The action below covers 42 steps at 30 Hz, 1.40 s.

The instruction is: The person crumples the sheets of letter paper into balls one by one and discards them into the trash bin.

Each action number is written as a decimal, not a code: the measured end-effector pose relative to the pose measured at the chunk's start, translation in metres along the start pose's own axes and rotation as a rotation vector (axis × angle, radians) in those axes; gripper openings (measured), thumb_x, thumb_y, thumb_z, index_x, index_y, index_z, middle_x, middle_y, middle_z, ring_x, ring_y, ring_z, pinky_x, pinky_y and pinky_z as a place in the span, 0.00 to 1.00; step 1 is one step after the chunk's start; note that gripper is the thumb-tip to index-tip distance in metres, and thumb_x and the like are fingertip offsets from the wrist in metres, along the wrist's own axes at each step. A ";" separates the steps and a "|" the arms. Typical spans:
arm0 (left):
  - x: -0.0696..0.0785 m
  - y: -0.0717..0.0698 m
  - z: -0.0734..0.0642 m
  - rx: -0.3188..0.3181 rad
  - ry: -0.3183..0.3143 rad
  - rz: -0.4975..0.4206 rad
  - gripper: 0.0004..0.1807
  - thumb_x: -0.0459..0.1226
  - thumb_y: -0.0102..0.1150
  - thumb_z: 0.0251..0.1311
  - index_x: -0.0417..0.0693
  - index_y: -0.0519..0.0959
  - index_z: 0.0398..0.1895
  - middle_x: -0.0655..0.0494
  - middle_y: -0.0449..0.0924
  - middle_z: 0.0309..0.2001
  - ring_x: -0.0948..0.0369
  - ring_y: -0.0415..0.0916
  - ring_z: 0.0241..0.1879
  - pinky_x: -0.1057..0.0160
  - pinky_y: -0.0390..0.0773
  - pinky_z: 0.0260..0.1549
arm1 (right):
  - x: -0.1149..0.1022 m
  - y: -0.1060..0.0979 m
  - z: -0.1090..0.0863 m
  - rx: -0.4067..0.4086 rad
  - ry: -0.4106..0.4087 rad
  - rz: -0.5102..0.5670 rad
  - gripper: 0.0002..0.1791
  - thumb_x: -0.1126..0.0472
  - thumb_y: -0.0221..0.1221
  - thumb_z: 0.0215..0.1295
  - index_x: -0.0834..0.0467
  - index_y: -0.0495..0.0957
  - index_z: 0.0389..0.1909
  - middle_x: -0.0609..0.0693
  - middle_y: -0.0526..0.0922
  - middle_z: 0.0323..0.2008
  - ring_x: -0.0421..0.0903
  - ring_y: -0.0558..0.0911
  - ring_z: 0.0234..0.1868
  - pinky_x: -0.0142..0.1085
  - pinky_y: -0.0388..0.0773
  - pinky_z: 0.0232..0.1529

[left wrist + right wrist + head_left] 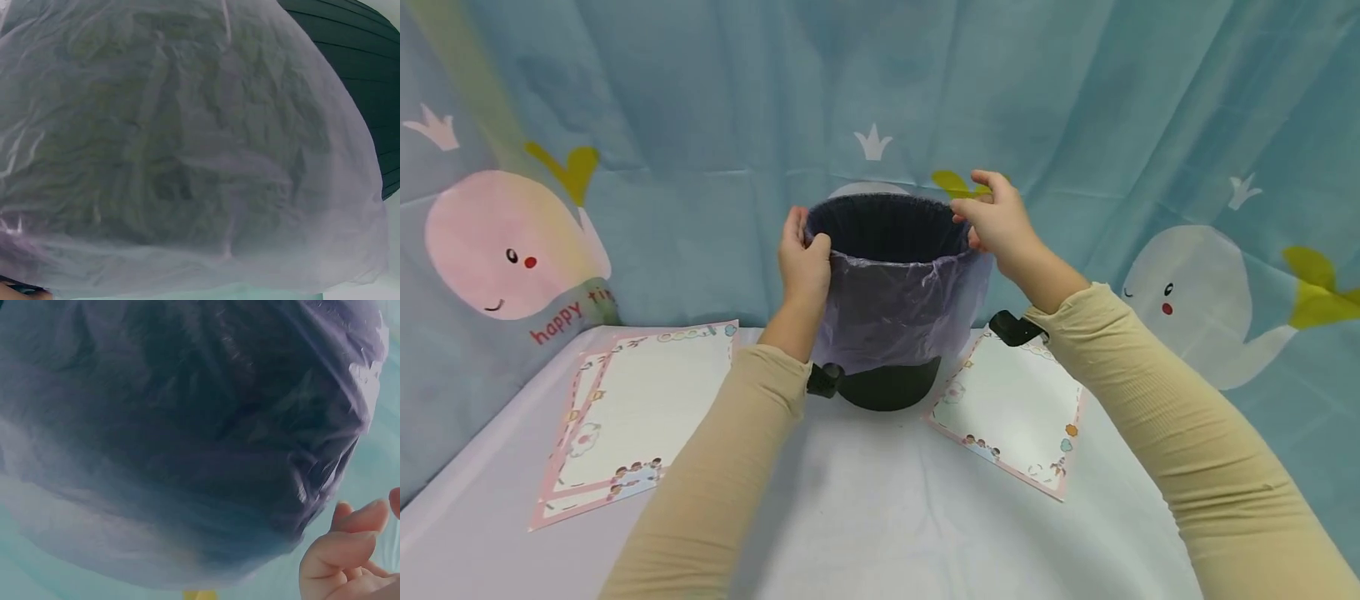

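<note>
Left grip point(805, 271) pinches the bag-lined bin point(891, 389), right grip point(997, 223) loosely parted — white cloth point(865, 500) below, blue curtain point(700, 100) behind.

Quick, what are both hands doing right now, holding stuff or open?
Left hand: closed, holding the bin and its purple bag near the top.
Right hand: open, fingers loosely bent, holding nothing.

Blue curtain point(1037, 83) is hanging in folds behind the table point(880, 508), wrapping past its left edge. White cloth point(985, 550) is covering the table. Pink whale print point(482, 225) is showing beyond the table's left, red lettering point(567, 321) below; grey whale print point(1206, 283) is showing beyond its right. Soft light is falling on the table.
</note>
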<state>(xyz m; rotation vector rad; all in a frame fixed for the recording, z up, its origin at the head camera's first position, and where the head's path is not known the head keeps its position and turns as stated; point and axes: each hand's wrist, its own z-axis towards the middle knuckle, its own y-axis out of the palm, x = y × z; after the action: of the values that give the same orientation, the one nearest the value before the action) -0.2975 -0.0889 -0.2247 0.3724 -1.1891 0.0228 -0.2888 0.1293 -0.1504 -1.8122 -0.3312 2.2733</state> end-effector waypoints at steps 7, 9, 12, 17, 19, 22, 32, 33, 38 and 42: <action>0.003 -0.009 0.002 -0.001 -0.018 0.026 0.35 0.25 0.37 0.65 0.43 0.48 0.76 0.56 0.52 0.75 0.66 0.45 0.73 0.76 0.56 0.59 | 0.010 -0.008 -0.003 -0.007 -0.041 -0.025 0.26 0.62 0.51 0.72 0.59 0.59 0.69 0.52 0.74 0.40 0.38 0.64 0.14 0.29 0.62 0.19; 0.004 -0.013 0.002 -0.015 -0.025 0.050 0.34 0.25 0.37 0.66 0.44 0.48 0.76 0.56 0.52 0.75 0.66 0.44 0.73 0.74 0.59 0.57 | 0.012 -0.011 -0.006 -0.010 -0.057 -0.041 0.25 0.63 0.51 0.72 0.61 0.61 0.67 0.51 0.74 0.39 0.38 0.66 0.14 0.29 0.63 0.19; 0.005 -0.019 0.003 -0.040 -0.010 0.122 0.32 0.28 0.41 0.69 0.42 0.50 0.75 0.53 0.53 0.74 0.64 0.46 0.73 0.72 0.59 0.59 | 0.016 -0.017 -0.011 -0.020 -0.072 -0.068 0.23 0.63 0.51 0.72 0.63 0.62 0.66 0.52 0.74 0.40 0.37 0.68 0.16 0.29 0.65 0.20; 0.010 -0.031 0.005 -0.039 0.053 0.273 0.30 0.39 0.52 0.71 0.40 0.57 0.72 0.49 0.59 0.71 0.60 0.50 0.72 0.67 0.58 0.65 | 0.028 -0.033 -0.021 -0.049 -0.064 -0.132 0.24 0.62 0.51 0.73 0.64 0.62 0.66 0.53 0.73 0.46 0.36 0.70 0.18 0.29 0.68 0.23; 0.011 -0.035 0.001 -0.032 0.078 0.277 0.29 0.40 0.52 0.71 0.40 0.59 0.71 0.49 0.61 0.70 0.60 0.51 0.72 0.67 0.59 0.65 | 0.033 -0.040 -0.024 -0.056 -0.057 -0.150 0.25 0.61 0.51 0.73 0.64 0.61 0.67 0.53 0.72 0.47 0.37 0.71 0.20 0.30 0.69 0.24; 0.014 -0.038 -0.013 -0.024 0.154 0.233 0.24 0.37 0.50 0.72 0.37 0.63 0.68 0.49 0.64 0.68 0.59 0.55 0.70 0.64 0.63 0.63 | 0.043 -0.049 -0.029 -0.064 -0.035 -0.177 0.26 0.60 0.50 0.74 0.65 0.60 0.68 0.52 0.71 0.47 0.36 0.72 0.21 0.30 0.71 0.26; -0.004 -0.038 -0.081 -0.132 0.384 0.061 0.22 0.26 0.46 0.67 0.29 0.61 0.63 0.40 0.68 0.63 0.54 0.64 0.64 0.61 0.66 0.60 | 0.092 -0.081 -0.042 -0.137 0.028 -0.226 0.35 0.56 0.50 0.75 0.60 0.47 0.76 0.60 0.65 0.62 0.45 0.75 0.52 0.39 0.72 0.48; -0.009 -0.038 -0.088 -0.160 0.392 0.068 0.23 0.26 0.47 0.66 0.29 0.60 0.64 0.39 0.67 0.63 0.52 0.64 0.64 0.61 0.66 0.59 | 0.098 -0.084 -0.043 -0.157 0.033 -0.228 0.37 0.55 0.50 0.75 0.59 0.44 0.76 0.62 0.62 0.66 0.49 0.72 0.58 0.42 0.71 0.52; -0.037 -0.038 -0.117 -0.321 0.492 0.183 0.26 0.24 0.49 0.64 0.29 0.59 0.64 0.37 0.66 0.63 0.47 0.64 0.62 0.56 0.68 0.57 | 0.134 -0.097 -0.047 -0.281 0.047 -0.278 0.47 0.53 0.51 0.74 0.52 0.25 0.76 0.65 0.41 0.75 0.66 0.50 0.72 0.64 0.57 0.62; -0.062 -0.034 -0.131 -0.533 0.490 0.373 0.29 0.29 0.55 0.65 0.35 0.60 0.68 0.40 0.65 0.65 0.48 0.64 0.63 0.47 0.68 0.57 | 0.170 -0.104 -0.051 -0.359 0.059 -0.391 0.54 0.50 0.56 0.71 0.48 0.18 0.74 0.63 0.28 0.75 0.69 0.40 0.72 0.70 0.47 0.62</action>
<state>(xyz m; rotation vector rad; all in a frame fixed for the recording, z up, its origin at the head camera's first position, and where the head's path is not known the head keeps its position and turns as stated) -0.1954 -0.0716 -0.3321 -0.3160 -0.7238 0.1118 -0.2736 0.2822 -0.2870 -1.7668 -1.0402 1.9749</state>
